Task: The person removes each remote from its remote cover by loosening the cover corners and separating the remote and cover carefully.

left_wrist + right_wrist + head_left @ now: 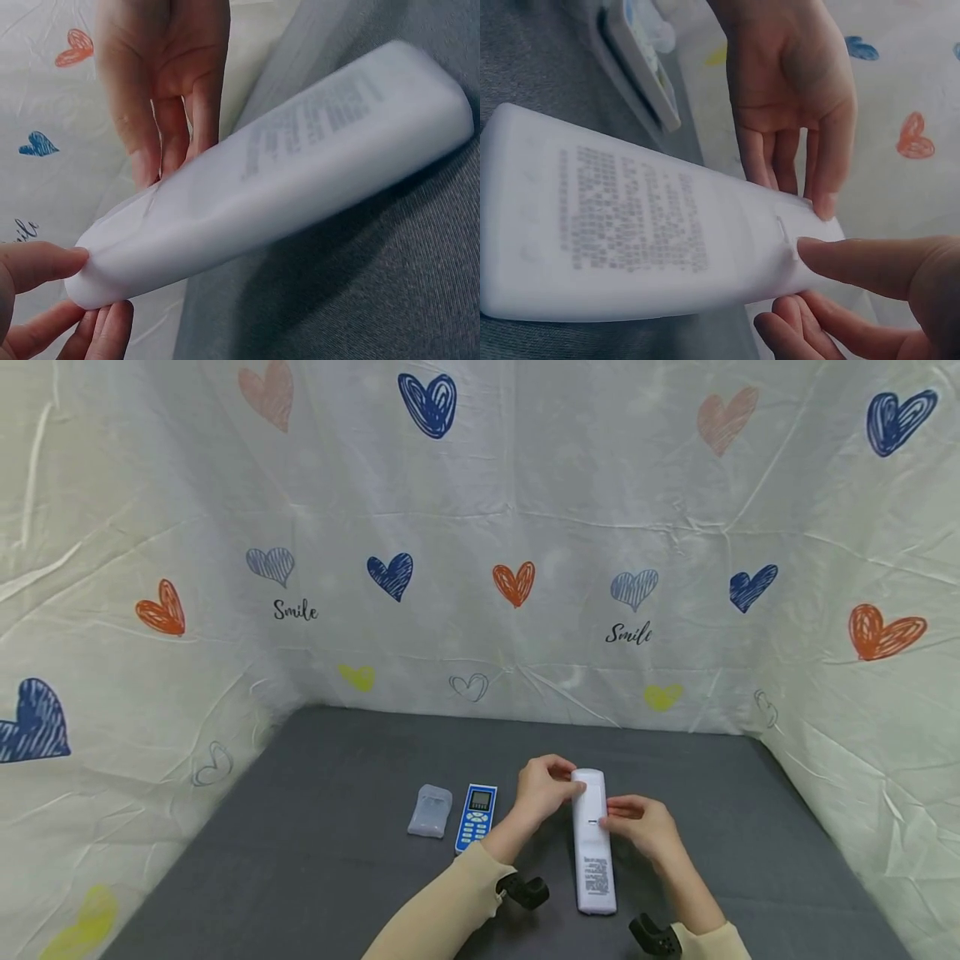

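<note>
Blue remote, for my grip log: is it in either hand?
No, the blue remote lies on the table, while left hand and right hand hold the white remote.

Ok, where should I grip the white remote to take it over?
I'd pinch the white remote by its printed end, across the long edges, from the near side: it is slim, that end is free, and the left hand and right hand occupy the far half.

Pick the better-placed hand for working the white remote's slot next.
Right hand, probably: its thumb is beside the slot, while the left hand grips the white remote at its far end.
</note>
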